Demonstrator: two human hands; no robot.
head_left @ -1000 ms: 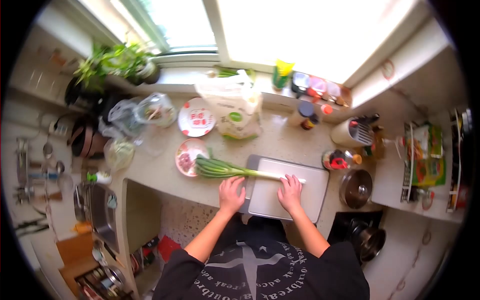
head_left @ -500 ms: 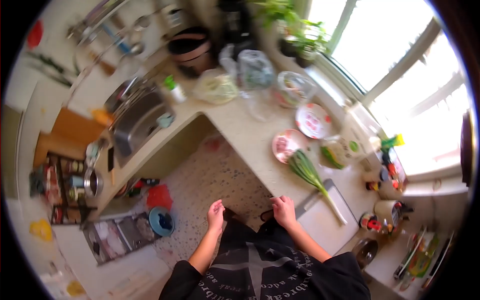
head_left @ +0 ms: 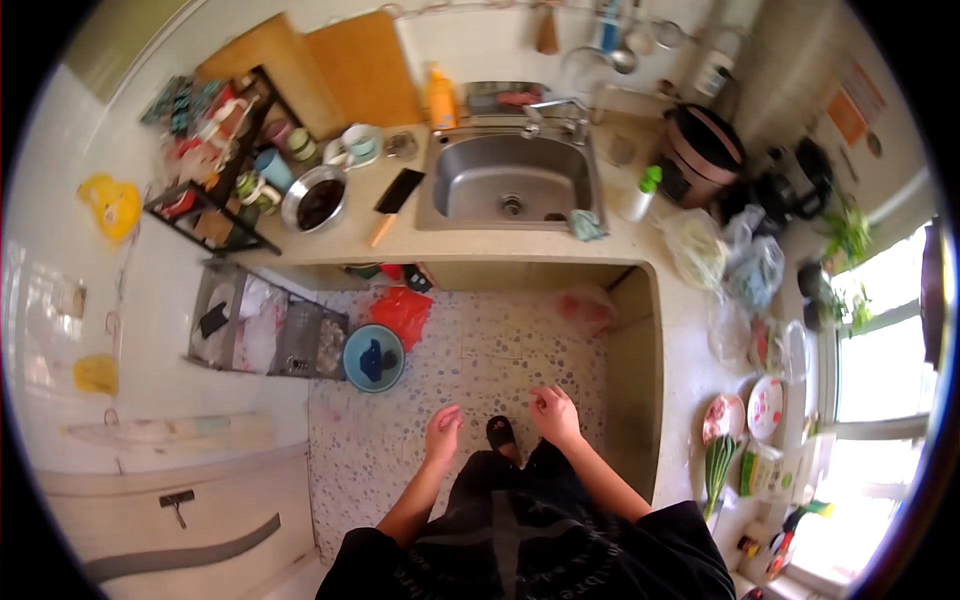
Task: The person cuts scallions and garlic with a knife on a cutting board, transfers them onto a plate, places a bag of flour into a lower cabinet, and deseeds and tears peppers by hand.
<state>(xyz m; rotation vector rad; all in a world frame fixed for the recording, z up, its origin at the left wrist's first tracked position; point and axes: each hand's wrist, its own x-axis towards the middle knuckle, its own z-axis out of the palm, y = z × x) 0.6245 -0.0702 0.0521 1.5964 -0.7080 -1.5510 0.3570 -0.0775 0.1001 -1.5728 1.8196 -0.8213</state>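
Above the speckled floor, my left hand (head_left: 443,430) hangs in the air with its fingers curled in and nothing seen in them. My right hand (head_left: 554,412) is also raised in front of the body, loosely closed, with nothing visible in it. Neither hand touches anything. Ahead of both is the steel sink (head_left: 512,180) with its tap (head_left: 560,120). A cleaver (head_left: 398,195) with a wooden handle lies on the counter left of the sink. Green onions (head_left: 718,470) lie on the right counter beside a plate of meat (head_left: 723,418).
On the floor stand a blue basin (head_left: 374,358), a red bag (head_left: 401,316) and a grey rack (head_left: 265,325). A metal bowl (head_left: 314,199) and a dark shelf (head_left: 225,180) are at the left. A rice cooker (head_left: 700,152) and plastic bags (head_left: 697,248) occupy the right corner.
The view has turned left from the window counter to the sink. Both hands have left the green onions and tray and are now raised over the floor, fingers curled.
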